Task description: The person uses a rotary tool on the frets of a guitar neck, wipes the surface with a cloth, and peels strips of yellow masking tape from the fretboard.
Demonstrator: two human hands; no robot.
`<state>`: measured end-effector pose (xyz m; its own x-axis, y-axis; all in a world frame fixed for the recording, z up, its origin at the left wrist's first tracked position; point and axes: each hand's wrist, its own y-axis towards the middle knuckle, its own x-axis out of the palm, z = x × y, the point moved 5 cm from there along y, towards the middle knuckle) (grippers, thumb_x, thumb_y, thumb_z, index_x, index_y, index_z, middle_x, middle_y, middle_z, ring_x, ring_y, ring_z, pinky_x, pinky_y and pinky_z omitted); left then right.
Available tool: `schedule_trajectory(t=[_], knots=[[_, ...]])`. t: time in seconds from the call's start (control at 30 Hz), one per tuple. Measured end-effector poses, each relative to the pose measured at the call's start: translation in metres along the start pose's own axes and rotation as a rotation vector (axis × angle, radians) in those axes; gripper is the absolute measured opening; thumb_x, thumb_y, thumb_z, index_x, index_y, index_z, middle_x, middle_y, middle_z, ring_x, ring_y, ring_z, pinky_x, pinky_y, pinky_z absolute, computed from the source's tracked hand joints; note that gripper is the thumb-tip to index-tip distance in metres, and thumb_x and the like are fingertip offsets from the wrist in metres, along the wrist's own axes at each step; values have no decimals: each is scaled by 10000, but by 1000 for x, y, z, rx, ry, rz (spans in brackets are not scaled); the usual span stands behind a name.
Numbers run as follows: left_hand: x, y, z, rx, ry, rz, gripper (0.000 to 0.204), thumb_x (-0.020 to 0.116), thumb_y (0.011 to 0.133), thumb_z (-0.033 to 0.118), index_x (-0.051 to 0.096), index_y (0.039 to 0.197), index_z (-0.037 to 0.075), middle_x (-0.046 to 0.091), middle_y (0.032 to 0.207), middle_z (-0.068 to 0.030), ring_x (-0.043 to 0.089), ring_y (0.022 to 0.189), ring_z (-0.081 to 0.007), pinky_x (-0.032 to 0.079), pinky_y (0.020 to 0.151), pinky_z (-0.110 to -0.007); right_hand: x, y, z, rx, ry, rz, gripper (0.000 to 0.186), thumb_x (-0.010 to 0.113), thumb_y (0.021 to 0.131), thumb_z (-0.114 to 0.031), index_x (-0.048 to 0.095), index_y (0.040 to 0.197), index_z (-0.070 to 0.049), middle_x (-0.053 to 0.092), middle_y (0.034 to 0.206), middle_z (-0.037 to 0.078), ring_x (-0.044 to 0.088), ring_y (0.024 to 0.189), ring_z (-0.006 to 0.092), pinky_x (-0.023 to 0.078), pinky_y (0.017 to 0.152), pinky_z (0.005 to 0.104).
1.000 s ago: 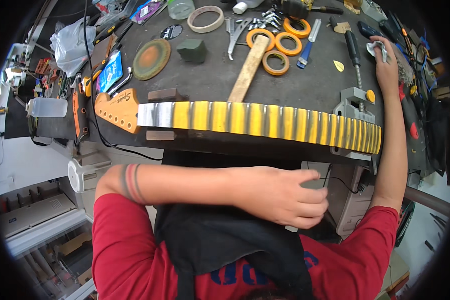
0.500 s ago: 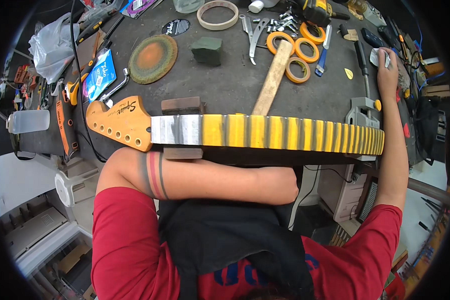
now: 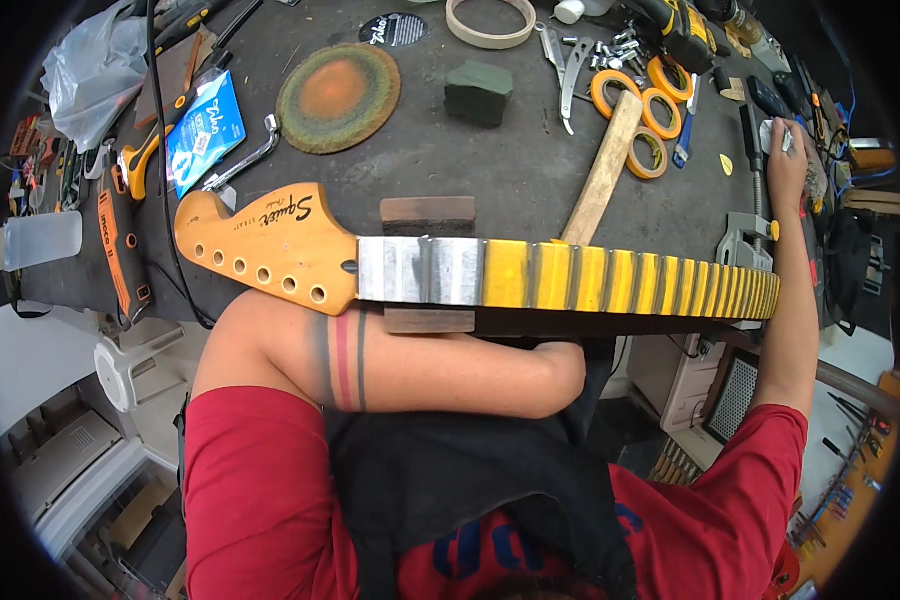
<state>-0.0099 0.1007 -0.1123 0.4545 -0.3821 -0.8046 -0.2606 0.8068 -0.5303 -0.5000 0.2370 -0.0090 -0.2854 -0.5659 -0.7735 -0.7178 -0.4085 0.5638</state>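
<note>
Head view: right hand (image 3: 785, 150) grips small silvery object (image 3: 776, 133); left hand hidden.

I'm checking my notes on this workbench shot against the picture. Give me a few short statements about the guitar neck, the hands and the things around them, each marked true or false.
1. The guitar neck lies across the near edge of the bench, headstock toward the person's left. True.
2. The right hand rests on the headstock. False: it reaches to the far right of the bench, at a small pale object.
3. The left hand is plainly in view, gripping the neck. False: the left forearm lies under the bench edge and the hand is hidden.
4. Rolls of orange tape lie near a wooden hammer handle. True.
5. A dark green block lies right of a round green-and-orange disc. True.
</note>
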Motion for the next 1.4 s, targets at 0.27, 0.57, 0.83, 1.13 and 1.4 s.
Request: schedule_trajectory(t=[0.27,0.57,0.83,1.13,1.4], knots=[[1,5,-3,-29,6,-12,398,861,889,326,893,1233,129,838,1319,-95,765,1252,-326,583,1056,-498,-3,-2,2,5,-18,10,392,624,1171,-406,735,1240,-36,779,1119,210,752,1072,351,552,974,402],[-6,-1,-10,-55,-3,-41,446,919,825,317,896,1223,117,833,1331,-94,769,1249,-324,594,1052,-463,2,2,14,0,-31,32,438,639,1132,-483,774,1278,-93,788,1239,221,731,1213,431,546,1052,436],[-1,1,-8,-80,-6,-10,445,917,831,324,895,1214,97,838,1307,-100,767,1240,-335,582,1073,-454,5,6,30,-17,-31,23,448,637,1132,-503,786,1289,-111,801,1253,199,744,1218,394,546,1055,414],[-6,-1,-8,-32,-12,-87,454,918,836,338,893,1233,119,833,1332,-85,757,1271,-322,581,1081,-474,5,7,39,-17,-27,-7,429,654,1134,-484,785,1299,-110,803,1258,176,750,1221,340,538,1069,395],[1,-2,-7,-56,-42,-84,459,919,835,337,891,1239,122,833,1335,-80,757,1273,-320,592,1061,-464,4,6,27,-23,-51,-28,380,662,1139,-409,762,1288,-73,786,1237,192,747,1197,359,535,1055,395]])
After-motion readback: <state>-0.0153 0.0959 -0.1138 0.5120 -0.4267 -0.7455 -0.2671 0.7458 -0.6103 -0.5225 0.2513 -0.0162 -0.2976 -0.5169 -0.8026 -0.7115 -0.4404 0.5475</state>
